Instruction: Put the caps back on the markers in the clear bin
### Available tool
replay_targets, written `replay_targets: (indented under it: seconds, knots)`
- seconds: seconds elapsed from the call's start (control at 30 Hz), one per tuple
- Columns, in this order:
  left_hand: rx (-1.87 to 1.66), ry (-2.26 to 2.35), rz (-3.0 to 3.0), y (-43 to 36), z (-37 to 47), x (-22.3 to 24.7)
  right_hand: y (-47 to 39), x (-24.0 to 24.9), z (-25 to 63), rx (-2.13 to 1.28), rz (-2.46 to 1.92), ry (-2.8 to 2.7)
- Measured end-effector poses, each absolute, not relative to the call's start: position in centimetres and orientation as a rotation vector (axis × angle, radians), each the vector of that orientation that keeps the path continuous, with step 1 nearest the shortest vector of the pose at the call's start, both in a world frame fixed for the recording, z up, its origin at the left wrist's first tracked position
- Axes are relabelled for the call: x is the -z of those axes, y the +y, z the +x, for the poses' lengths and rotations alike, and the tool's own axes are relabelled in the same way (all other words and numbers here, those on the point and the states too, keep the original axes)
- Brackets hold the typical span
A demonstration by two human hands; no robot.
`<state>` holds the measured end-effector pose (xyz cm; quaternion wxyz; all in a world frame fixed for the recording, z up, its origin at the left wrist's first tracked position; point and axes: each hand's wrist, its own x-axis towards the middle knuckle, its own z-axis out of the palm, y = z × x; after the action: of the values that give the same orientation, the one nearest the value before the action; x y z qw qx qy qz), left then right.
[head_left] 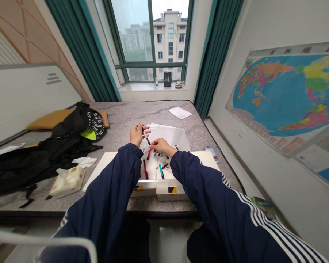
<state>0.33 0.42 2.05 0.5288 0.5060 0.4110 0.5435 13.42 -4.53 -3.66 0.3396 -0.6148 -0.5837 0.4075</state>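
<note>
My left hand (pixel 137 134) holds the upper end of a slim pen (pixel 146 136) with a dark tip and a pale middle. The fingers of my right hand (pixel 161 146) are pinched at the pen's lower end, where a thin white piece also sticks out to the left. Both hands are over a clear plastic box (pixel 182 136). Inside the box lie a red pen (pixel 145 169), a teal pen (pixel 161 171) and several other red, teal and black pen parts, some partly hidden by my right hand and sleeve.
White boxes (pixel 171 196) with black-yellow marks sit at the near edge of the mattress (pixel 120 113). To the left are a tissue pack (pixel 68 181), black clothing (pixel 22 164) and a black bag (pixel 71 120). A paper sheet (pixel 180 112) lies at the back right.
</note>
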Motion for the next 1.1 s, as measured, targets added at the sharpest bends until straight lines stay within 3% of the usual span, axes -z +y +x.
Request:
replay_targets:
  seconds: [0.17, 0.37, 0.63, 0.87, 1.1]
  knots:
    - [-1.349, 1.011, 1.207, 0.5, 0.2, -2.2, -5.0, 2.7, 13.5, -1.011, -1.603, -1.41]
    - [-1.352, 0.978, 1.192, 0.5, 0.2, -2.0, -5.2, 1.8, 13.1, -1.223, -1.562, -1.395]
    - [-1.33, 1.046, 1.272, 0.7, 0.3, -1.7, -5.5, 1.9, 13.9, -0.923, -1.677, -1.569]
    - [-1.351, 1.069, 1.3, 0.9, 0.2, -1.6, -5.2, 2.1, 13.5, -1.085, -1.658, -1.622]
    - [-1.287, 1.12, 1.348, 0.3, 0.5, -1.9, -5.3, 2.3, 14.2, -0.984, -1.678, -1.739]
